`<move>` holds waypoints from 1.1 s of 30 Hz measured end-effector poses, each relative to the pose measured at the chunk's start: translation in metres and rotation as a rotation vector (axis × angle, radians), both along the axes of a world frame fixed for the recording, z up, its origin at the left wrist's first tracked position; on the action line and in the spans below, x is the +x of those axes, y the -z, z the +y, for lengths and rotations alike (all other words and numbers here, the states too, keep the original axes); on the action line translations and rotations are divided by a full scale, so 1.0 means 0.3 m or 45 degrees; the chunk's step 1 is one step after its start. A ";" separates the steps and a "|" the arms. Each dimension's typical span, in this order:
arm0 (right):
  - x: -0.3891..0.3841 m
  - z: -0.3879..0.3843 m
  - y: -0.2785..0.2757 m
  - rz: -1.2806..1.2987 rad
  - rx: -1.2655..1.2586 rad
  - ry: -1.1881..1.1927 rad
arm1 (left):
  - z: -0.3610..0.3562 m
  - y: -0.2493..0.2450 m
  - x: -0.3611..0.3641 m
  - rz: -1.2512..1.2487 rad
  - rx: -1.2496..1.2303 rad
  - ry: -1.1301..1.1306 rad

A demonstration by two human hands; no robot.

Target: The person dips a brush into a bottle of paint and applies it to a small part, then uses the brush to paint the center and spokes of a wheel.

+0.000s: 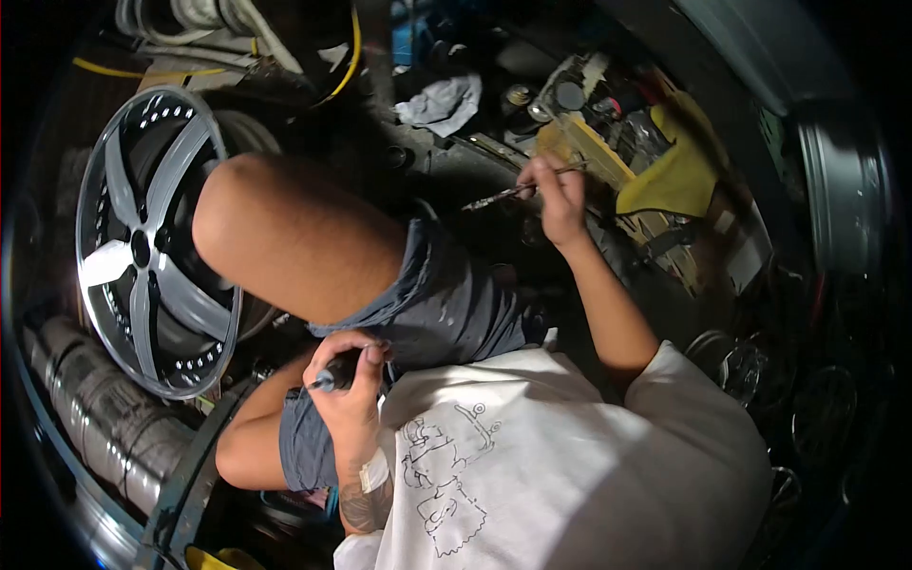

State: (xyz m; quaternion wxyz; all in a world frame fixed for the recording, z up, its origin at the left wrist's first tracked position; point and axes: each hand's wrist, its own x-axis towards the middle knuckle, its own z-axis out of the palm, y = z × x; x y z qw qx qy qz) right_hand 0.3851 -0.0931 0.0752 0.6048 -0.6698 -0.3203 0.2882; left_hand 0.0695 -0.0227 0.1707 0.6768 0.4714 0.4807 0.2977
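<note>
My right hand (pixel 556 195), at upper middle, pinches a thin, dark pen-like tool (pixel 492 199). Its pale, speckled end points left, and the other end sticks out past my fingers towards the cluttered board. My left hand (pixel 344 385) is closed around a small dark cylindrical object (pixel 334 373) with a grey-blue end, held over my lap; I cannot make out its exact kind. In front of my knee stands a silver and black alloy wheel (pixel 142 252) with wide spokes, upright and slightly turned. Neither hand touches the wheel.
A yellow cloth (pixel 674 166) lies over a cluttered board at the right, among tools and small containers. Beyond it are a crumpled grey rag (pixel 442 104) and a yellow hose (pixel 356 47). A metal cylinder (pixel 95 408) stands lower left; more rims (pixel 845 199) line the right.
</note>
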 end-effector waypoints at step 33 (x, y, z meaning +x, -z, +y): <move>0.160 -0.234 0.787 -0.471 -1.692 -0.461 | 0.019 0.067 0.033 0.023 0.447 0.054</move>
